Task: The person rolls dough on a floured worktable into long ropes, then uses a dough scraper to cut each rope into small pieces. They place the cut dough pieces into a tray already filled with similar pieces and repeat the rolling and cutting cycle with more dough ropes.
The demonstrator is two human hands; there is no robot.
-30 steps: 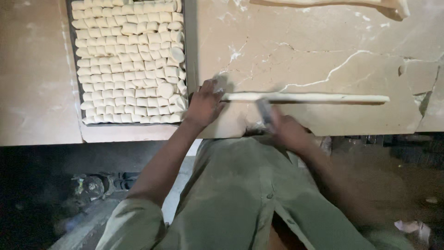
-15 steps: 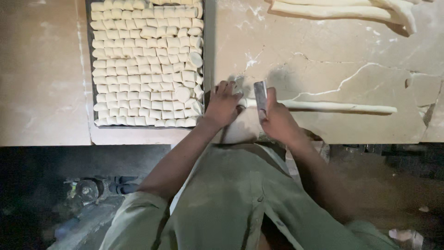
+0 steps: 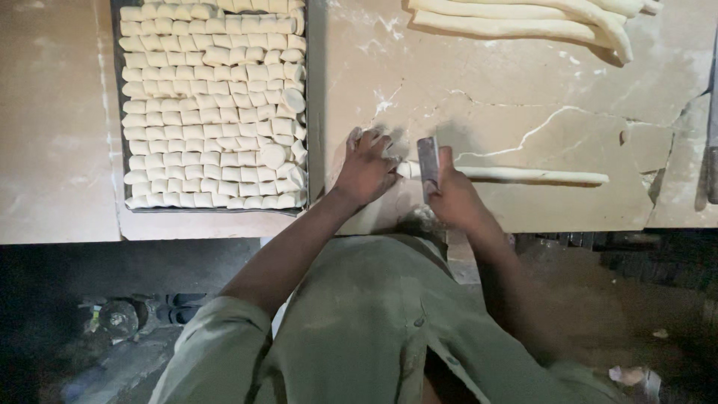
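A long thin roll of pale dough (image 3: 531, 175) lies across the cracked stone counter (image 3: 523, 97). My left hand (image 3: 366, 168) rests over the roll's left end, fingers curled on it. My right hand (image 3: 452, 194) grips a flat metal cutter (image 3: 428, 166), its blade standing upright across the roll just right of my left hand. To the left, a dark tray (image 3: 314, 112) holds several rows of small cut dough pieces (image 3: 209, 105), packed tightly.
More long dough rolls (image 3: 523, 22) lie at the far right of the counter. A dark tool (image 3: 712, 142) lies at the right edge. The counter's front edge runs just behind my hands, with dark floor and clutter (image 3: 112, 318) below.
The view has shifted, so tray and counter sit lower and closer. My right hand has brought the cutter up onto the roll's left end, beside my left hand.
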